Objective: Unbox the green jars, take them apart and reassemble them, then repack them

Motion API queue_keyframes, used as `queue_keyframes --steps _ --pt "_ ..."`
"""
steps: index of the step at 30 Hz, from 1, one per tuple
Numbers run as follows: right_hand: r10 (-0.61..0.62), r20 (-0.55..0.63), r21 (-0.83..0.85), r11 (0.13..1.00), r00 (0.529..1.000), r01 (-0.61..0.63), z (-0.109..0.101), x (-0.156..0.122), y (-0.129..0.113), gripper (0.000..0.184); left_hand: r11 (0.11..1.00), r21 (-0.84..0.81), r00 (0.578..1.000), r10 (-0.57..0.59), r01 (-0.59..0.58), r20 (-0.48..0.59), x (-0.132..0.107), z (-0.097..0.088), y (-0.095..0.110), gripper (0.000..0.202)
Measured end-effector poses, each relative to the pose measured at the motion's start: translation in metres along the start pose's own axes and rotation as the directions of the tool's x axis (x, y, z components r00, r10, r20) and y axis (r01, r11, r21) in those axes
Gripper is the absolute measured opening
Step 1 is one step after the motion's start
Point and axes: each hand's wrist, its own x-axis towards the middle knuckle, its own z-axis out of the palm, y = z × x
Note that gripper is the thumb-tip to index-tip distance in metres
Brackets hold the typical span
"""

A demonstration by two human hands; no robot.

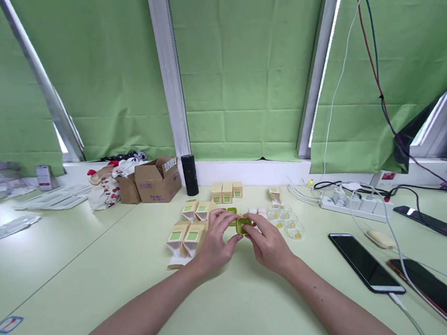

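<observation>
Both hands meet at the middle of the counter [80, 259], just off its surface. The left hand [216, 240] has its grip closed on the left side of a green case [243, 225], fingers curled over the top and thumb underneath. The right hand [269, 244] has its grip closed on the right side of the case, with fingertips on its upper edge. The case is small, rounded and olive-green, and sits between the two sets of fingertips. Can't tell whether its lid is open or shut.

Just left of the left hand is a cluster of open cartons [185, 235], cream with green labels, lying flat. Some touch each other. Farther back stand three upright boxes [227, 191] in a row, the same cream and green. Clear trays [289, 225] with yellow bits inside lie just right of and beyond the right hand.

Far left are a brown cardboard box [158, 182] with its flaps up and a black cylinder [190, 175] standing upright beside it. Far right is a white power strip [356, 205] with plugs and cables. On the near right a phone [366, 263] lies face up with a white cable plugged in. Green blinds [248, 70] run along the back.
</observation>
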Motion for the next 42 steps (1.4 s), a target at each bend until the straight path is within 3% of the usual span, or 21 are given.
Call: queue_keyframes --steps 22,30,42 --pt "0.042 0.029 0.064 0.997 0.999 -0.044 -0.0003 -0.0002 -0.0004 0.039 1.0 0.024 1.0 -0.01 0.01 0.0 -0.0012 0.0007 -0.0016 0.041" --pt "0.184 0.01 0.233 0.955 0.983 -0.181 -0.0023 -0.0002 -0.0039 0.044 1.0 0.009 1.0 -0.005 0.005 0.017 -0.001 -0.0008 -0.0028 0.044" --pt "0.344 -0.008 0.393 0.865 0.939 -0.313 0.0035 0.0003 -0.0066 0.032 0.997 0.026 0.997 -0.073 0.074 -0.037 0.0002 0.0023 -0.0077 0.023"
